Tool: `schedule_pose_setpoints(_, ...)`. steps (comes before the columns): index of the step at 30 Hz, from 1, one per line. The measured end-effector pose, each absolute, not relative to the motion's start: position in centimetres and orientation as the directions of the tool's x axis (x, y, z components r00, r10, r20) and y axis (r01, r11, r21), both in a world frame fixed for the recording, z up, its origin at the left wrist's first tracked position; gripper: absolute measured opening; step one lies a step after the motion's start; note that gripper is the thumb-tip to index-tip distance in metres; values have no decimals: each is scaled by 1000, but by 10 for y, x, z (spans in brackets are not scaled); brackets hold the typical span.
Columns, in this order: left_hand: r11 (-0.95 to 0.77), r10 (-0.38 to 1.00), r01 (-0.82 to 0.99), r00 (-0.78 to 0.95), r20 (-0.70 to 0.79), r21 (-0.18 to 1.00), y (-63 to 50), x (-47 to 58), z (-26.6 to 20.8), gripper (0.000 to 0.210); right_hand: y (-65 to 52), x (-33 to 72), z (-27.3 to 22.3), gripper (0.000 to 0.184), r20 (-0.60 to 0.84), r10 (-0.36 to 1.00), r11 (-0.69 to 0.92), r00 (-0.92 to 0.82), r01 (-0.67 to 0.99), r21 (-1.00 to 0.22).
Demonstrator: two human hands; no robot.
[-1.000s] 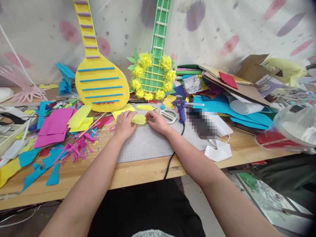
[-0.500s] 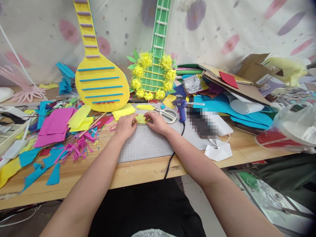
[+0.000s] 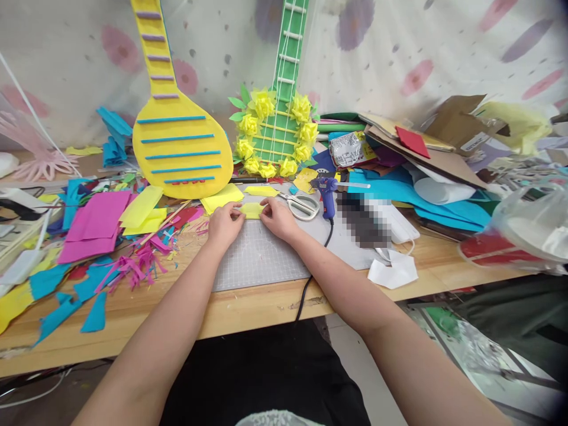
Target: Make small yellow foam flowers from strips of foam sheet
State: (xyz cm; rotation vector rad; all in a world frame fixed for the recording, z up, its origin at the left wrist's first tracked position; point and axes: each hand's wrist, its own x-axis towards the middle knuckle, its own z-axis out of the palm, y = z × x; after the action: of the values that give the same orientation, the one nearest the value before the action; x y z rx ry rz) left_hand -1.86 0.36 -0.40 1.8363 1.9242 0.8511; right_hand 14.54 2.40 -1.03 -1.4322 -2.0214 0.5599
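Note:
Between my two hands is a small piece of yellow paper (image 3: 252, 210), held just over the far part of the grey cutting mat (image 3: 261, 254). My left hand (image 3: 225, 225) pinches its left end. At the right end, my right hand (image 3: 278, 219) closes thumb and fingers on it. White-handled scissors (image 3: 303, 207) lie right beside my right hand, their blades partly under a yellow strip (image 3: 261, 191). A purple glue gun (image 3: 327, 195) with a clear stick rests to the right of them. Another yellow sheet (image 3: 222, 198) lies behind my left hand.
A yellow paper guitar (image 3: 184, 148) and a green one (image 3: 279, 133) with yellow paper flowers lean at the back. Magenta sheets (image 3: 94, 228) and blue scraps crowd the left. Cardboard, blue sheets (image 3: 448, 204) and a red-and-white bucket (image 3: 497, 248) fill the right. The glue gun's black cord crosses the mat.
Both hands stay on the yellow paper. Its face shows a little more now, with the hands slightly farther apart. The whole view has shifted slightly.

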Motion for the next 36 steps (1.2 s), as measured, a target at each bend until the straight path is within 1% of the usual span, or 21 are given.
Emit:
schedule_pose_setpoints(4, 15, 978, 774, -143, 151, 633, 3, -15, -2, 32, 22, 141, -8, 28, 186, 963, 269, -194, 695, -666)
schedule_pose_setpoints(11, 35, 975, 746, -172, 142, 665, 5, -14, -3, 33, 21, 139, -7, 28, 192, 961, 276, -199, 741, -613)
schedule_pose_setpoints(14, 42, 973, 773, -176, 151, 633, 5, -12, -3, 32, 20, 138, -7, 30, 195, 960, 278, -200, 748, -602)
schedule_pose_setpoints(18, 15, 964, 832, -160, 214, 554, 3, -9, -1, 35, 19, 138, -8, 32, 209, 954, 297, -213, 762, -576)
schedule_pose_setpoints(20, 5, 959, 845, -154, 236, 534, 2, -9, -1, 38, 19, 138, -8, 33, 215, 953, 301, -216, 772, -560)
schedule_pose_setpoints(23, 8, 957, 837, -165, 239, 547, 2, -8, -1, 40, 19, 138, -9, 33, 219, 952, 300, -213, 779, -550)
schedule_pose_setpoints(26, 20, 957, 814, -184, 224, 580, 3, -9, -2, 39, 19, 137, -9, 32, 223, 951, 303, -214, 782, -545)
schedule_pose_setpoints(31, 41, 958, 770, -212, 194, 637, 3, -11, -1, 44, 19, 138, -8, 32, 201, 956, 291, -214, 780, -554)
schedule_pose_setpoints(34, 69, 964, 782, -212, 160, 619, 4, -13, -1, 40, 19, 138, -7, 31, 206, 956, 291, -211, 781, -553)
schedule_pose_setpoints(36, 71, 963, 798, -212, 169, 598, 4, -14, -2, 39, 18, 138, -6, 31, 212, 955, 293, -209, 787, -543)
